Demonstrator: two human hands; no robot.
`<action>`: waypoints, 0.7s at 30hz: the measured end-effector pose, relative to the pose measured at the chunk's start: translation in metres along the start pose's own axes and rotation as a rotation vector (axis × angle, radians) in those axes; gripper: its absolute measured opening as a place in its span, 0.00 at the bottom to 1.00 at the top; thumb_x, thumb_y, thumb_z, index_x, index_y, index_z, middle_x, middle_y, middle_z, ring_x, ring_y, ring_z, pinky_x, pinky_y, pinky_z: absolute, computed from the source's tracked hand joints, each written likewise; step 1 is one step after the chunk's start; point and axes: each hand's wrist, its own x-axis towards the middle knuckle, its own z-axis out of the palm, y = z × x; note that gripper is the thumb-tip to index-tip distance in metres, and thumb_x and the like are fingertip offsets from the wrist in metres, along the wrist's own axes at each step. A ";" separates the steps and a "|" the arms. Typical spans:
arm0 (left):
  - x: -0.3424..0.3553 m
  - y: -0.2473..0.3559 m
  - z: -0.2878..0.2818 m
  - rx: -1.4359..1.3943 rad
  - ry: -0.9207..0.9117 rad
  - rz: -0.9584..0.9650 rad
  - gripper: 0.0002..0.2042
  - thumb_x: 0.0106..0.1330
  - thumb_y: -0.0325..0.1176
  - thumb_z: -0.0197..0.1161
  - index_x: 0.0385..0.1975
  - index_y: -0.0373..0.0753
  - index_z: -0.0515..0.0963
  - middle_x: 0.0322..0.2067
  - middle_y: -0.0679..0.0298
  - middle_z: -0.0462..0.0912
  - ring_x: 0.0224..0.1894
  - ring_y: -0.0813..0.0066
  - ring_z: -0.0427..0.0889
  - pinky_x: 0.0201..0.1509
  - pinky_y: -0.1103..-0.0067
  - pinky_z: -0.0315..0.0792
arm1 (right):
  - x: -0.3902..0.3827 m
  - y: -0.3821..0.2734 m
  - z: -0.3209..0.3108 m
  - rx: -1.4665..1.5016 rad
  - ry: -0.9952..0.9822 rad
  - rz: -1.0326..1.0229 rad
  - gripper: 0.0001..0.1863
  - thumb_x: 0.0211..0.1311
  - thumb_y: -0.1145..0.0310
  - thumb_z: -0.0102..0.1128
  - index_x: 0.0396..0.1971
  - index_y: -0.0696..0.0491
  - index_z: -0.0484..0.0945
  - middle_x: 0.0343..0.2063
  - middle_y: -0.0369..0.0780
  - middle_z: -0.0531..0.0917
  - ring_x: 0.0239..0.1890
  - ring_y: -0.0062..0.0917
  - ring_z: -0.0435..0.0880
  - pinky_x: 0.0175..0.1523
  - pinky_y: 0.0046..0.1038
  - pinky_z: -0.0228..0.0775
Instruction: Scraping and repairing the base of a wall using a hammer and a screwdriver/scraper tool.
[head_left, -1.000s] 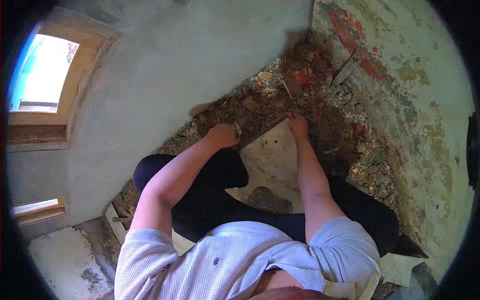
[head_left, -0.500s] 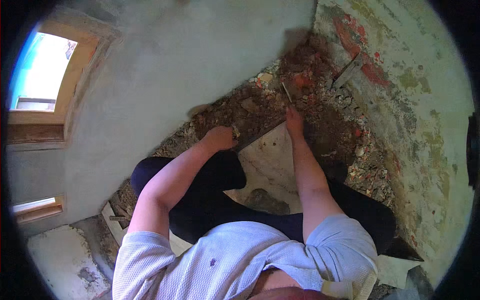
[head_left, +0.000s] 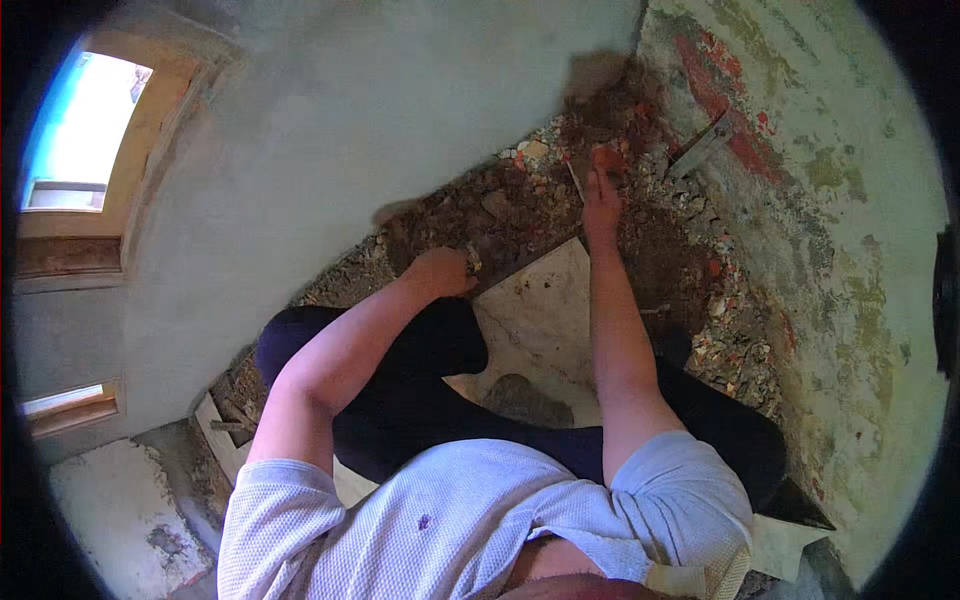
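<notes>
Largest in our view is the smooth grey plaster wall (head_left: 370, 110) on the left; on the right we see a stained wall (head_left: 830, 250) with flaking paint and a red streak. Between them, broken rubble (head_left: 500, 205) covers the ground and narrows toward the corner. A pale, veined slab (head_left: 540, 310) lies in front of us, between our dark-clad legs, with a rounded grey patch (head_left: 527, 400) on its near part.

Our left hand (head_left: 440, 272) is curled, fingers bent inward, by the slab's far left corner. A small mottled piece (head_left: 473, 262) shows at its fingertips; we cannot tell whether it is gripped or merely touched.

Our right hand (head_left: 602, 207) is past the slab's far tip, over the rubble, its fingers stretched forward toward the corner, not clenched. We cannot tell whether they pinch anything.

A flat bar (head_left: 700, 148) leans against the stained wall, well to the right of that hand. A reddish chunk (head_left: 607, 157) sits right at the fingertips, and a thin pale strip (head_left: 575, 182) lies just to their left; contact with either is unclear to us.
</notes>
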 end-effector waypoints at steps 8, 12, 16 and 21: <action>0.006 0.018 -0.009 0.052 -0.061 0.044 0.27 0.61 0.49 0.60 0.51 0.31 0.75 0.45 0.44 0.80 0.52 0.48 0.79 0.56 0.60 0.73 | -0.041 0.150 -0.013 -0.576 -0.210 0.102 0.25 0.72 0.54 0.46 0.57 0.57 0.72 0.53 0.51 0.77 0.55 0.47 0.76 0.59 0.40 0.66; -0.001 0.003 -0.005 0.013 0.003 0.048 0.28 0.61 0.50 0.60 0.51 0.30 0.74 0.43 0.44 0.81 0.50 0.47 0.80 0.54 0.60 0.74 | -0.027 0.065 0.011 -0.215 -0.191 0.106 0.28 0.70 0.49 0.48 0.60 0.54 0.72 0.56 0.51 0.76 0.61 0.43 0.72 0.64 0.38 0.63; -0.005 0.013 -0.012 0.022 -0.009 0.022 0.27 0.61 0.49 0.60 0.50 0.30 0.75 0.43 0.44 0.81 0.49 0.48 0.80 0.52 0.60 0.75 | -0.015 -0.010 0.009 -0.019 -0.177 -0.064 0.27 0.71 0.50 0.50 0.61 0.53 0.72 0.56 0.50 0.76 0.61 0.40 0.73 0.64 0.37 0.63; -0.002 0.002 -0.001 0.053 0.000 0.032 0.27 0.61 0.50 0.60 0.50 0.31 0.75 0.43 0.45 0.82 0.49 0.49 0.80 0.53 0.60 0.75 | -0.012 0.007 0.010 -0.032 -0.130 -0.237 0.25 0.72 0.54 0.48 0.61 0.53 0.71 0.60 0.48 0.73 0.62 0.39 0.73 0.64 0.36 0.63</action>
